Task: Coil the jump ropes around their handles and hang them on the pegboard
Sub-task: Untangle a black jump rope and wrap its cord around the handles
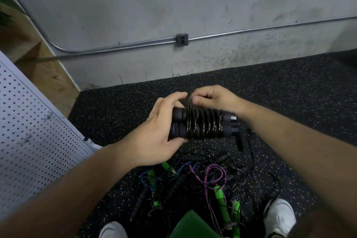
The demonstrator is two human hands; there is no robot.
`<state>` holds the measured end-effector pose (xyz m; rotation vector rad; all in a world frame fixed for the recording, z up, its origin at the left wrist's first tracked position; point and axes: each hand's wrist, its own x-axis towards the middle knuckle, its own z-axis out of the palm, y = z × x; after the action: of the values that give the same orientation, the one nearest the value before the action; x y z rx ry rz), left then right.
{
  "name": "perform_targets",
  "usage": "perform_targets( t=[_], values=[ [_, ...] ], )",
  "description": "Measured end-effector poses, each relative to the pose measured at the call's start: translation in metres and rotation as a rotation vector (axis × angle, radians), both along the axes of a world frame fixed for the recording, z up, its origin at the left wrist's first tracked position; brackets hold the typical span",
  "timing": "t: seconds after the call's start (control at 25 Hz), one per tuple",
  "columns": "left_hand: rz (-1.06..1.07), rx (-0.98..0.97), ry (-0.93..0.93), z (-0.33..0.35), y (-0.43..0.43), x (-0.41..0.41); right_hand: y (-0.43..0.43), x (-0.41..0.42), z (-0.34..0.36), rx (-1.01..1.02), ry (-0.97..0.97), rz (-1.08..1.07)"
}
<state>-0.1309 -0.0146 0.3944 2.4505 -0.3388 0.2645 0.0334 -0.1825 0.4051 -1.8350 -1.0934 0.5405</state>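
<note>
Left hand (160, 127) clamped one end of paired black handles (201, 124), already cord-wrapped, held between both hands. Right hand (210, 98) pinched the cord's loose end just above. Best kept taut & tucked under a wrap. Pegboard (32, 121) lay left of left hand.

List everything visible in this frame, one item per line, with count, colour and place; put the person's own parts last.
handles: two, black, side by side with black rope coiled around them, held mid-frame
rope pile: tangled; black, purple, blue ropes, green and black handles; floor below the hands
green sheet: one, bottom edge
pegboard: one, white, left
floor mat: black, speckled
wall: grey concrete
pipe: one, metal, along the wall
outlet box: one, grey, on the pipe
shoes: two, white, bottom
left hand: grips the handles' left end
right hand: pinches the rope above
</note>
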Motion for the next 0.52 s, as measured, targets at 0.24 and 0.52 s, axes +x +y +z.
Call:
perform_targets(
  t=[0.24, 0.52],
  values=[
    [0.193, 0.097, -0.018, -0.001, 0.012, 0.012, 0.016, -0.046, -0.020, -0.251, 0.102, -0.074],
    [0.396, -0.082, 0.055, -0.006, 0.025, 0.018, 0.042, -0.085, -0.025, -0.118, -0.289, -0.135]
  ],
)
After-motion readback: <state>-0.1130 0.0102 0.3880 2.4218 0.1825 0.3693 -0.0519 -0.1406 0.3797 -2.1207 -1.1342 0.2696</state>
